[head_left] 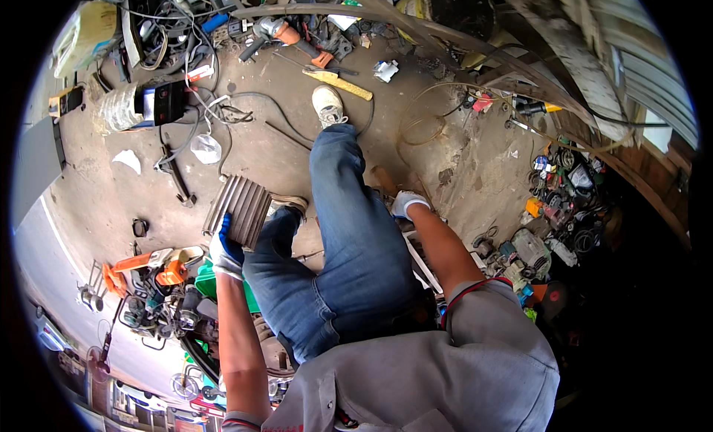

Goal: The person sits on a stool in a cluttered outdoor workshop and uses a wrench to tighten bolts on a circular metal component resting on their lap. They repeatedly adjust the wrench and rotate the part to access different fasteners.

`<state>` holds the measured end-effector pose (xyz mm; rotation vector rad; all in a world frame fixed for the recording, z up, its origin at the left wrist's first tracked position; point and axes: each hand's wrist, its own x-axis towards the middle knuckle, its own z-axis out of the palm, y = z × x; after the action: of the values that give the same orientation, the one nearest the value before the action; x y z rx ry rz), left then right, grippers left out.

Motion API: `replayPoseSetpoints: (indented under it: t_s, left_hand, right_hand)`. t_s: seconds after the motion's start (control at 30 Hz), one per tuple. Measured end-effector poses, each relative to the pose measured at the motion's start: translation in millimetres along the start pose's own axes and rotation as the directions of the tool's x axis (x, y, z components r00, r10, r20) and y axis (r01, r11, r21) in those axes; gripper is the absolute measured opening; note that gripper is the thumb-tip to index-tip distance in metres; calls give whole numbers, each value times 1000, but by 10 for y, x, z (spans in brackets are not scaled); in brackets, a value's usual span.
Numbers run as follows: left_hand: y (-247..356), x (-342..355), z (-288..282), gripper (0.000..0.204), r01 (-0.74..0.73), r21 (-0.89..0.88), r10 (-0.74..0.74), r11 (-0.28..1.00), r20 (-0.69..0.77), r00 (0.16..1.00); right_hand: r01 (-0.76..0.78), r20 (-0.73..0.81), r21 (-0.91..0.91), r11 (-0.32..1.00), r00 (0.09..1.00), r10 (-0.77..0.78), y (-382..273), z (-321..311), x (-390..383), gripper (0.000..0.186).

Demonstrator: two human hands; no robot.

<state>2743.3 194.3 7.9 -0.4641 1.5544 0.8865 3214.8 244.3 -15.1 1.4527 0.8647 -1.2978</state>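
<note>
A grey finned metal motor housing [239,209] is tilted beside my left shin. My left hand [226,252], in a blue and white work glove, is closed on its near edge. Beyond my right knee, my right hand [409,204], in a pale glove, is lowered with its fingers curled. What those fingers hold is hidden. A brown, wooden-looking piece [384,180] shows just beyond this hand, partly behind my leg; I cannot tell whether the two touch.
An orange and black angle grinder [290,37] and a yellow strip [338,84] lie beyond my shoe. Cables and a black box [162,103] are at far left. Orange-bodied power tools [152,265] crowd the near left. Tool parts [531,254] pile up at right.
</note>
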Motion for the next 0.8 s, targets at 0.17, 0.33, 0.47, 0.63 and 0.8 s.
replayPoseSetpoints:
  t_s: [0.17,0.33,0.47,0.63,0.8]
  left_hand:
    - [-445,564,16,48,-21,-26,20,999,-46,999]
    - [-687,1073,-36,38,-165,256,170,953,4,986]
    - [-800,1526,-488,54,-514,801,512,306,317,798]
    - [-443,1610,-216,40,-391,770,482,504,125,867]
    - [-525,2056,-529,43,-249,691,485,679,-167,859]
  right_hand:
    - [-21,-145,-191,981,989,-7,-109,561,989,26]
    - [-40,-2,-350,936,999,42,-518,513,1536,38]
    - [4,31,-431,902,999,11,-712,366,1943,39]
    - [-52,-87,-430,901,996,16,-388,218,2185,38]
    - [-240,-284,-384,891,950,133,618,-220,1991,36]
